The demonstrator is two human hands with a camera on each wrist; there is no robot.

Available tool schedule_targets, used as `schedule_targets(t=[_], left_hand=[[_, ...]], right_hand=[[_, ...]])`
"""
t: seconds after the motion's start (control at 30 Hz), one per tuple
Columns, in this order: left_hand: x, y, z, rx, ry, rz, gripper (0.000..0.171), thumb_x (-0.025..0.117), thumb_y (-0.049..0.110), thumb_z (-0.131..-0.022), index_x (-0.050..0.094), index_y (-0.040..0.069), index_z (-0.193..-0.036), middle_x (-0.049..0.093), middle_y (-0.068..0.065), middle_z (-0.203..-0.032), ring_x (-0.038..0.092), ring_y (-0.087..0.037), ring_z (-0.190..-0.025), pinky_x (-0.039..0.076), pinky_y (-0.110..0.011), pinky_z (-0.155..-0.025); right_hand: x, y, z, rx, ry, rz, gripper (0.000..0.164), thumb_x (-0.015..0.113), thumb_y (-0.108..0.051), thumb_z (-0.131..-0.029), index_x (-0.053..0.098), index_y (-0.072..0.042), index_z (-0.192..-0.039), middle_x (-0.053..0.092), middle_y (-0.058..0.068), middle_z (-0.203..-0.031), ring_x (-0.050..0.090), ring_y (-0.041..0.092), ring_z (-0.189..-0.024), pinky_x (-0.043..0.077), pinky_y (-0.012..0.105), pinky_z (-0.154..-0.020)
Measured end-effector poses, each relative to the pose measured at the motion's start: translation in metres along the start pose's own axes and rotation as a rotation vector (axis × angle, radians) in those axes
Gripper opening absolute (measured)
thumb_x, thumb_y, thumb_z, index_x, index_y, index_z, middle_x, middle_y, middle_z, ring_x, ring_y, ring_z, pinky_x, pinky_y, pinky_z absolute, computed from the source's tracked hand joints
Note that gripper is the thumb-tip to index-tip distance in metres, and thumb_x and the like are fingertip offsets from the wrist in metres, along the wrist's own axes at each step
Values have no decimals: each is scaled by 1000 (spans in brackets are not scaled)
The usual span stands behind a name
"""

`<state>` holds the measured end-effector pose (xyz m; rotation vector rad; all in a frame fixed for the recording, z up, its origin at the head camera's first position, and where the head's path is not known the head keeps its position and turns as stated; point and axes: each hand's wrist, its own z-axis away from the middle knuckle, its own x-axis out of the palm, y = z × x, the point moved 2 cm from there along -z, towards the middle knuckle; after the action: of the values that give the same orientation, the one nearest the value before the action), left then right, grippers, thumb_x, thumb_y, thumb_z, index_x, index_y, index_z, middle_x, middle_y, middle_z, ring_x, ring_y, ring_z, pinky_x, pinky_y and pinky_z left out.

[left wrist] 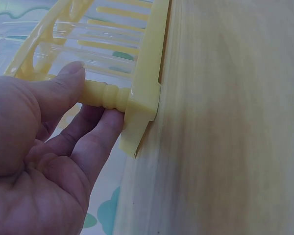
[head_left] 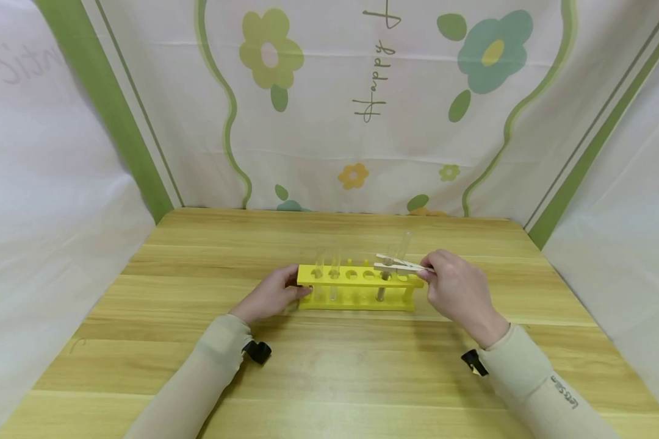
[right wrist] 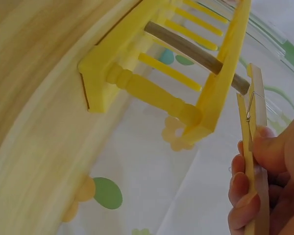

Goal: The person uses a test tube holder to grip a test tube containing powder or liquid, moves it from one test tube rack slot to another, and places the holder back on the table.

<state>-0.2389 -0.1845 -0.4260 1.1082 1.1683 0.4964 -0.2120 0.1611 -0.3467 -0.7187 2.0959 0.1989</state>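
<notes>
A yellow test tube rack (head_left: 357, 305) stands on the table in the head view. My left hand (head_left: 271, 294) grips its left end post, thumb and fingers on either side of the turned post (left wrist: 105, 94). My right hand (head_left: 461, 292) holds a wooden test tube clamp (head_left: 401, 266) at the rack's right side. The clamp's jaws stand at the upper part of a test tube with grey-brown contents (right wrist: 186, 46); whether they touch the glass I cannot tell. Two clear test tubes (head_left: 335, 268) stand in the left holes. Another clear tube (head_left: 404, 244) rises behind the clamp.
Short yellow pegs (head_left: 349, 263) stick up along the rack's back row. The wooden table (head_left: 351, 378) extends around the rack. A flower-printed cloth (head_left: 318, 134) hangs behind the table, with pale cloth at both sides. Black wrist mounts (head_left: 257, 352) sit under both sleeves.
</notes>
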Motion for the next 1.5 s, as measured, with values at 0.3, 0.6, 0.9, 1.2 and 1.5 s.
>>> schedule_targets(t=[0.3,0.6,0.9,1.2,1.5], left_hand=[[0,0,1,5,-7,-2,20,64,16,-98,63,18,-118,67,0,-111,61,-17,-105,49,-37,-89],[0,1,2,12,-10,-8,16,64,17,-99,62,18,-115,67,-1,-109,60,-17,-103,49,-38,-87],[0,2,2,8,-7,6,22,63,15,-99,62,19,-121,67,0,-112,60,-16,-104,49,-38,-88],[-1,2,3,8,-4,-6,20,64,16,-99,62,19,-118,67,0,-111,60,-17,-104,49,-38,-88],[0,3,3,12,-1,-13,18,63,15,-99,63,18,-116,67,-1,-109,60,-17,-101,49,-37,-85]], right_hand=[[-11,-3,-11,-26,32,19,10,77,-4,-84,67,-4,-83,63,6,-75,56,18,-53,41,32,-41],[-25,-4,-23,-47,81,31,9,76,-3,-84,66,-2,-83,66,9,-75,60,24,-53,43,36,-40],[-43,-3,-32,-35,124,39,8,75,-3,-84,67,-1,-85,66,10,-78,63,27,-57,45,41,-41],[-61,3,-34,-4,142,34,10,74,-4,-85,68,1,-91,66,13,-81,60,26,-58,44,41,-44],[-71,19,-31,56,162,11,15,74,-6,-86,68,3,-96,65,15,-83,61,31,-65,47,49,-55]])
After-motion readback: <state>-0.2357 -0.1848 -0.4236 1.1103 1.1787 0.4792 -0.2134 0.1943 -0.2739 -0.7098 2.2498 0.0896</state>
